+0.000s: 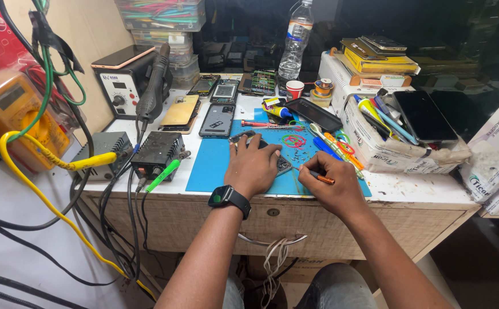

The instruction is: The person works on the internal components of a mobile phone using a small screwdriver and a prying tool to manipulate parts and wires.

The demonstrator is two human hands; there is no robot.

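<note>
Phone repair at a cluttered bench.
Left hand pressed flat, fingers spread, over a dark phone lying on the blue mat; right hand pinching a slim orange-handled tool beside the phone's edge. Water bottle standing well behind.

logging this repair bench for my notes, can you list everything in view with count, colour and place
work mat: one, blue, desk centre
phone: one, dark, on mat under left hand
phones: several, grey and gold, behind mat
screwdriver: one, orange, in right hand
water bottle: one, clear, back of desk
small cup: one, red, by bottle
hot-air station: one, black and white, back left
multimeter: one, orange, far left
tool box: one, white, right of mat
left hand: on phone, black watch
right hand: grips screwdriver
</note>
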